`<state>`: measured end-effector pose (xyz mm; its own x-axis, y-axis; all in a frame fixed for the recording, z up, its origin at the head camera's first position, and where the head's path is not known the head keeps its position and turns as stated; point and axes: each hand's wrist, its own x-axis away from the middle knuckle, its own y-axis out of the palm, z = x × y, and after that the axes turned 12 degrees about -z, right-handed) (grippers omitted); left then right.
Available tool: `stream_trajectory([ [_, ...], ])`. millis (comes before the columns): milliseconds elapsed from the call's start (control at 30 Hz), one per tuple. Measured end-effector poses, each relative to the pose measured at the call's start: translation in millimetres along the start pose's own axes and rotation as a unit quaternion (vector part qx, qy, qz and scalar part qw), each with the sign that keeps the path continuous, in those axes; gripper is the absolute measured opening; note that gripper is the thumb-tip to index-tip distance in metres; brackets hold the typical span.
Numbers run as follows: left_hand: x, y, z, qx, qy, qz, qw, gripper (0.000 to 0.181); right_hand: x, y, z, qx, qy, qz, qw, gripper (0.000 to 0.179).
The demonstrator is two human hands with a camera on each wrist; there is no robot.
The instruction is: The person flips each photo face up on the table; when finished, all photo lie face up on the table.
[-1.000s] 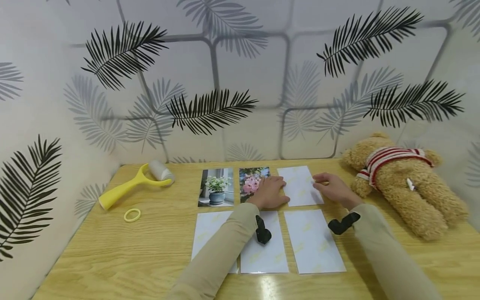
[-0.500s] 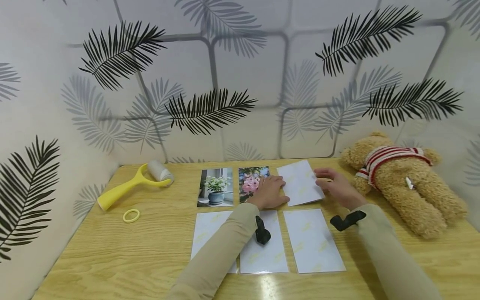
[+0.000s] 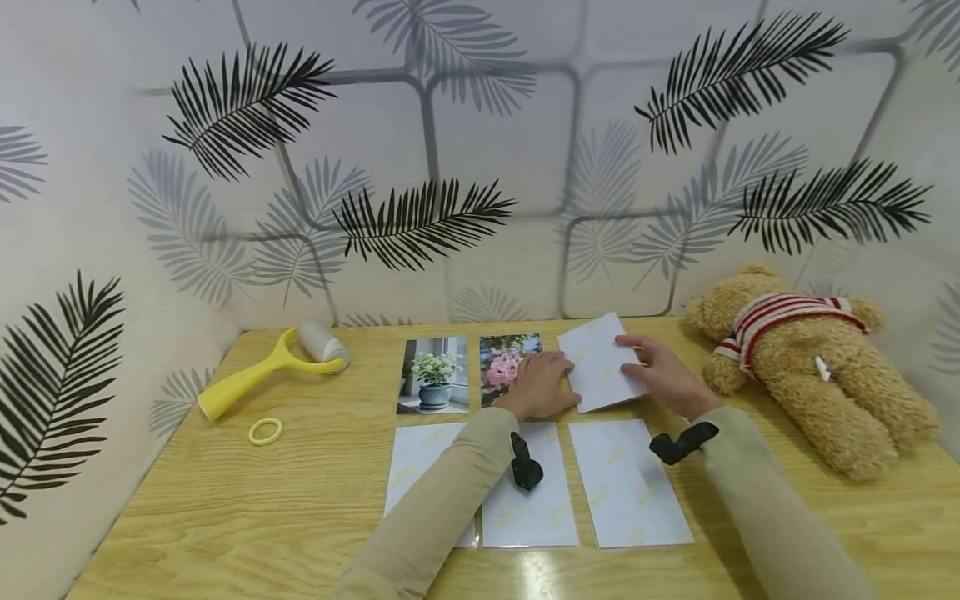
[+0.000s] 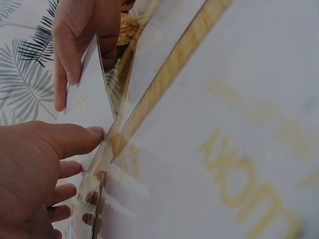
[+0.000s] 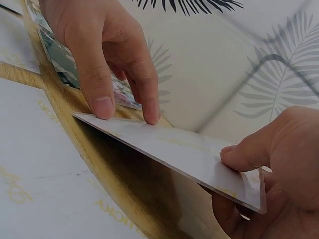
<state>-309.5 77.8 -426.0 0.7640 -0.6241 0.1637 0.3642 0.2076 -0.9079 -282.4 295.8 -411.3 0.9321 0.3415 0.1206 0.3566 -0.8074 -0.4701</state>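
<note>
Through the head view I find the thin, rectangular white card with faint yellow lettering [image 3: 596, 367] right of the frame's centre, tilted, its right side up off the pale wood-grain table [image 3: 300, 508]. The bare right hand [image 3: 671, 379] pinches that side — thumb on top, fingers beneath. The bare left hand [image 3: 538, 387] grips nothing; its fingers lie extended, tips resting on the card's left edge, I judge to stop it sliding. So the card sits between the hands, touching both. Left of it, the glossy pink-flower photo card [image 3: 498, 367] lies face up, partly covered by the left hand — probably spaced apart so each edge stays reachable.
</note>
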Motion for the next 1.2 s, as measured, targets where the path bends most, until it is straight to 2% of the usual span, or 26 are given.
stream_trajectory([
  [67, -0.4, 0.7, -0.3, 0.012, 0.0, 0.014, 0.9998, 0.057, 0.4, 0, 0, -0.006, 0.001, 0.0, 1.0, 0.054],
  [167, -1.1, 1.4, -0.7, 0.061, 0.0, 0.041, 0.9973, 0.07, 1.0, -1, 2, -0.02, -0.001, 0.004, 0.9998, 0.055],
  [233, -0.7, 0.8, -0.5, 0.122, -0.003, 0.054, 0.991, 0.079, 1.4, -2, 3, -0.039, -0.002, 0.009, 0.9992, 0.056],
  [267, 0.0, 0.0, -0.2, 0.172, -0.002, 0.057, 0.9835, 0.082, 1.6, -3, 3, -0.051, -0.002, 0.011, 0.9986, 0.056],
  [300, 0.6, -1.0, 0.4, 0.229, -0.002, 0.058, 0.9718, 0.084, 1.7, -3, 3, -0.066, -0.004, 0.011, 0.9977, 0.057],
  [333, 1.4, -2.3, 1.1, 0.29, -0.002, 0.054, 0.9555, 0.085, 1.7, -3, 4, -0.084, -0.004, 0.01, 0.9964, 0.058],
  [367, 2.2, -3.7, 1.9, 0.357, 0.0, 0.052, 0.9326, 0.085, 1.7, -3, 4, -0.104, -0.004, 0.008, 0.9945, 0.058],
  [433, 3.2, -7.0, 4.2, 0.477, -0.003, 0.05, 0.8773, 0.084, 1.8, -3, 3, -0.133, -0.001, 0.004, 0.9911, 0.059],
  [467, 2.9, -8.0, 4.5, 0.521, -0.001, 0.049, 0.8522, 0.082, 1.8, -3, 2, -0.144, -0.002, 0.001, 0.9896, 0.06],
  [500, 2.0, -8.6, 4.5, 0.551, 0.001, 0.047, 0.8333, 0.081, 1.9, -2, 1, -0.155, -0.003, -0.002, 0.988, 0.06],
  [533, 1.2, -9.1, 4.5, 0.571, 0.001, 0.047, 0.8196, 0.079, 2.1, -2, 1, -0.162, -0.003, -0.004, 0.9867, 0.06],
  [567, -0.1, -9.0, 4.3, 0.582, 0.003, 0.049, 0.8115, 0.077, 2.2, -2, 0, -0.168, -0.004, -0.007, 0.9858, 0.06],
  [800, -2.1, -8.8, 4.0, 0.609, 0.023, 0.056, 0.7906, 0.064, -1.2, 0, 2, -0.173, -0.018, -0.011, 0.9846, 0.059],
  [833, -2.2, -8.8, 3.9, 0.617, 0.029, 0.055, 0.7847, 0.063, -1.6, 1, 3, -0.171, -0.019, -0.011, 0.9851, 0.059],
  [933, -2.7, -9.0, 3.3, 0.63, 0.041, 0.053, 0.7738, 0.062, -2.7, 2, 3, -0.161, -0.017, -0.011, 0.9867, 0.058],
  [1000, -2.5, -9.2, 3.5, 0.636, 0.043, 0.053, 0.7688, 0.062, -2.4, 2, 2, -0.138, -0.012, -0.01, 0.9903, 0.056],
  [1200, -0.3, -12.4, 8.2, 0.662, 0.066, 0.052, 0.745, 0.06, -2.0, 7, -4, -0.031, 0.022, -0.021, 0.9991, 0.056],
])
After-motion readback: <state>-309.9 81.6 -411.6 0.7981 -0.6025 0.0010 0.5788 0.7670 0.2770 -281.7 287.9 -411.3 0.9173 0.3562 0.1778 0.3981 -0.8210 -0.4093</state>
